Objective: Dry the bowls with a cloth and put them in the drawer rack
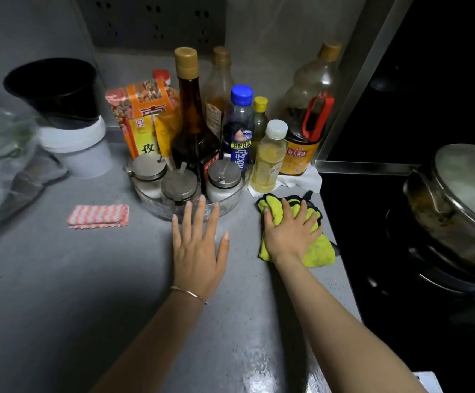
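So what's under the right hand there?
A yellow cloth, bunched on the grey countertop, with the right hand pressing on it. Whatever the cloth and palm cover cannot be seen.

I see one cloth (319, 251), bright yellow and fluffy, with dark trim along its edges. It is bunched up, not folded, and lies on the grey table (88, 279) near the right edge, next to the black stove (372, 251). The right hand (290, 234) rests palm down on it with fingers spread, covering its middle. Yellow folds show beyond the fingertips and beside the wrist.
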A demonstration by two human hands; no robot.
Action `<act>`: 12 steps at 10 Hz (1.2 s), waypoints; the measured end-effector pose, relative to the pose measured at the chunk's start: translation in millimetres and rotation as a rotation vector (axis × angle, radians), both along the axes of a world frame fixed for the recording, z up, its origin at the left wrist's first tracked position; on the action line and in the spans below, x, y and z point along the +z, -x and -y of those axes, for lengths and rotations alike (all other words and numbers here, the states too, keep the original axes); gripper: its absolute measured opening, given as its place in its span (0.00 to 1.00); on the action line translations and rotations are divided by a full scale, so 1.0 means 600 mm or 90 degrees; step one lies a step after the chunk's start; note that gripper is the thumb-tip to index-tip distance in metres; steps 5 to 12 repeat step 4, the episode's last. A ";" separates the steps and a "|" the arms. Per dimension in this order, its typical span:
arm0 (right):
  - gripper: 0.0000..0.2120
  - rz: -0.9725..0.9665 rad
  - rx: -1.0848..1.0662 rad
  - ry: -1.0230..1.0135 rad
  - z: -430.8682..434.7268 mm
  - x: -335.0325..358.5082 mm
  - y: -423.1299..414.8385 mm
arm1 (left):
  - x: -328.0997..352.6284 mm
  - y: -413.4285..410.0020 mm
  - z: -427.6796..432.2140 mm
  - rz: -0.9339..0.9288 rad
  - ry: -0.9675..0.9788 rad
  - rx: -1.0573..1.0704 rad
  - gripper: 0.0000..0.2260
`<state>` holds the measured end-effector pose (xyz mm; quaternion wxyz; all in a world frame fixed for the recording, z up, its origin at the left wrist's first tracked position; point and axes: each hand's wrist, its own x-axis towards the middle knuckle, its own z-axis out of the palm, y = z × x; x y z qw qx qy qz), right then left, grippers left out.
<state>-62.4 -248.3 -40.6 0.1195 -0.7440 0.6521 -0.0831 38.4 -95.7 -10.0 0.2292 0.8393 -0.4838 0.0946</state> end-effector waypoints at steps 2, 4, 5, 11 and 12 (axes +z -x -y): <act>0.32 -0.013 0.021 -0.032 0.017 0.008 -0.011 | -0.003 -0.020 0.005 0.010 -0.043 -0.010 0.26; 0.35 0.071 0.131 -0.087 -0.008 0.038 0.038 | -0.003 -0.012 -0.007 0.007 -0.066 -0.008 0.27; 0.35 0.071 0.131 -0.087 -0.008 0.038 0.038 | -0.003 -0.012 -0.007 0.007 -0.066 -0.008 0.27; 0.35 0.071 0.131 -0.087 -0.008 0.038 0.038 | -0.003 -0.012 -0.007 0.007 -0.066 -0.008 0.27; 0.35 0.071 0.131 -0.087 -0.008 0.038 0.038 | -0.003 -0.012 -0.007 0.007 -0.066 -0.008 0.27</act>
